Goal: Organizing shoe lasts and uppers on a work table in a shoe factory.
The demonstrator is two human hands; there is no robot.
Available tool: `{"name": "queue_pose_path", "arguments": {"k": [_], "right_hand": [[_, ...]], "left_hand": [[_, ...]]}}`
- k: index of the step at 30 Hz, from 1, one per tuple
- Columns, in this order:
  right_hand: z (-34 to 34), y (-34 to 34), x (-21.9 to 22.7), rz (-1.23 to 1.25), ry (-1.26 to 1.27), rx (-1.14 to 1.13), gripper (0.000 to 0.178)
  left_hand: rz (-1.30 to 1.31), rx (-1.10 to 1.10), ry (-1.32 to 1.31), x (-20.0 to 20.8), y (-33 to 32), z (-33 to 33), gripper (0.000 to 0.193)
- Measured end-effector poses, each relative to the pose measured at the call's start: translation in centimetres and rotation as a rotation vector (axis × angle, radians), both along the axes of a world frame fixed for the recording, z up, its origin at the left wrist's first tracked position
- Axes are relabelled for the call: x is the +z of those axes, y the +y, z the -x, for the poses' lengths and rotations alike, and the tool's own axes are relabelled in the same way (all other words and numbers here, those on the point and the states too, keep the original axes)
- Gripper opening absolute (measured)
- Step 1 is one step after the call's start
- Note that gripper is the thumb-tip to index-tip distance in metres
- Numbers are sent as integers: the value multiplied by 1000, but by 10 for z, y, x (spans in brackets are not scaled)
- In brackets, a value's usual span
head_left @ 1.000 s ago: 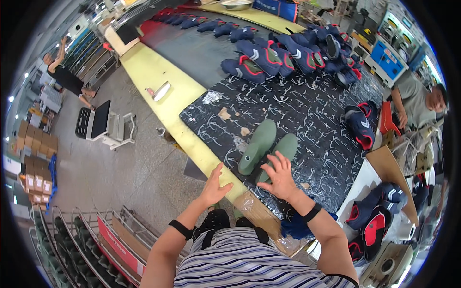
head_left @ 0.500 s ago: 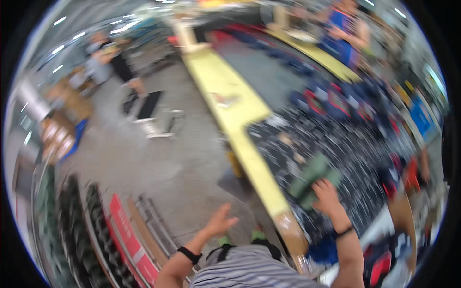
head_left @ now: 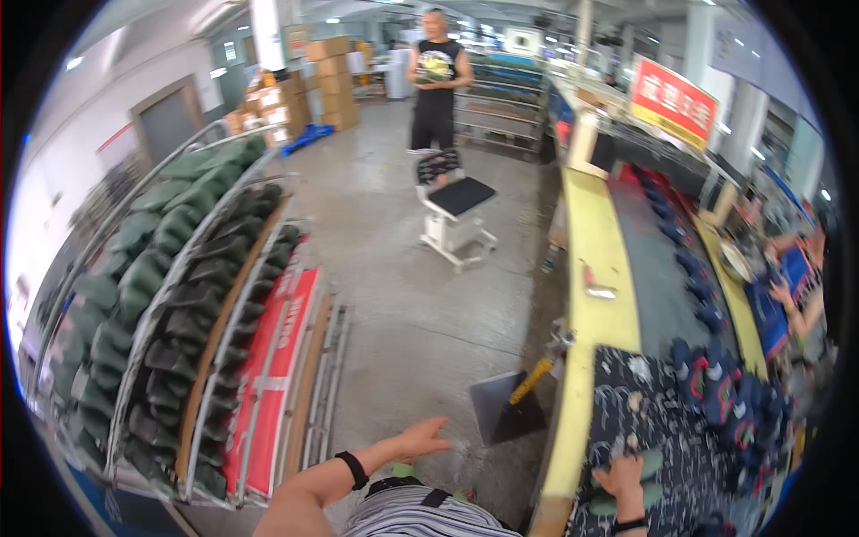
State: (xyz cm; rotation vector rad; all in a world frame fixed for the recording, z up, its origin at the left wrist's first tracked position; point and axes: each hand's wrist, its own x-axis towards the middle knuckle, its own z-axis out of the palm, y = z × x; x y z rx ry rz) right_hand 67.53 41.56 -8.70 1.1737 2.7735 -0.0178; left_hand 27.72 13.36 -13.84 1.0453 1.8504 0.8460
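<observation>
My left hand (head_left: pixel 422 439) hangs over the floor in front of me, its fingers stretched out and holding nothing. On the right, my right hand (head_left: pixel 620 476) lies over a pair of green shoe lasts (head_left: pixel 651 462) with its fingers spread. The hand covers part of the lasts, and whether it grips either one is not plain. The lasts rest on a black patterned cover (head_left: pixel 617 403) at the near end of the workbench. Small pale scraps (head_left: pixel 633 442) lie just beyond my fingertips.
A metal rack (head_left: pixel 148 336) with rows of green lasts stands at left. Dark shoes (head_left: pixel 716 385) crowd the bench's right side beside a yellow ledge (head_left: pixel 595 242). A white-framed chair (head_left: pixel 461 201) and a standing person (head_left: pixel 436 85) are ahead; another person (head_left: pixel 796 286) is at right.
My view has swung to the left, bringing the rack fully into sight and shifting the bench rightward. My right hand stays at the green lasts; my left hand is still stretched out.
</observation>
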Motion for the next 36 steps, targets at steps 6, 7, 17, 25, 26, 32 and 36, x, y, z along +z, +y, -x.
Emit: {"name": "queue_pose_path", "arguments": {"k": [6,7,17,25,26,32,36], "right_hand": [[-17,-6,26,213,-323,-60,53],[-20,7,22,302,-405,-93,52],[196,-58,103,450,121,260,41],[447,-167,189,731,162,663,54],[479,-183,197,701,221,846,52],[642,-345,295,775,529,1421,52],[726,-444,332,384,674,1549,58]], "left_hand": [[-37,224,18,16,-39,40,68],[-70,293,-59,8,-45,44,68],[-124,327,17,30,-98,114,66],[-221,394,44,37,-158,149,62],[-248,399,83,34,-168,150,61],[-358,735,88,42,-236,144,60],[-343,923,-18,12,-256,122,59]]}}
